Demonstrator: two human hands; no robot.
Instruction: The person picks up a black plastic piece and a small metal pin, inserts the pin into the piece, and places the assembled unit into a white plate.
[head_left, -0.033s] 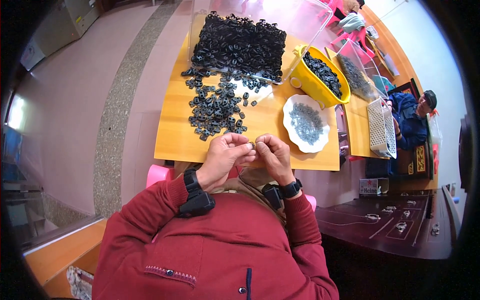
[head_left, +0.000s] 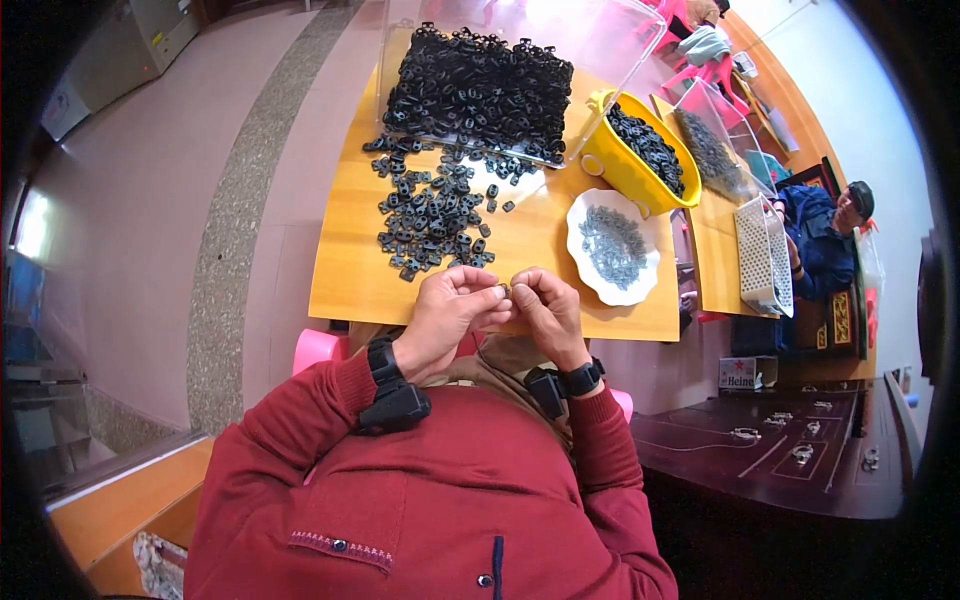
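Observation:
Over the table's near edge, my left hand [head_left: 455,310] and my right hand [head_left: 550,312] meet, thumbs and fingertips pinched together. Between them is a small dark piece [head_left: 505,291], mostly covered by the fingers, so its exact kind is hidden. Just beyond my left hand lies a loose heap of small black plastic pieces [head_left: 430,215], many with two holes. To the right of my right hand stands a white scalloped dish [head_left: 640,282] holding many small grey translucent parts [head_left: 612,245].
A clear plastic bin [head_left: 620,75] full of black pieces lies at the table's far side. Beside it stands a yellow tub [head_left: 625,180] of similar pieces. On another wooden table are a white perforated basket [head_left: 765,255] and a clear bin [head_left: 705,150]; a person [head_left: 825,235] sits beyond.

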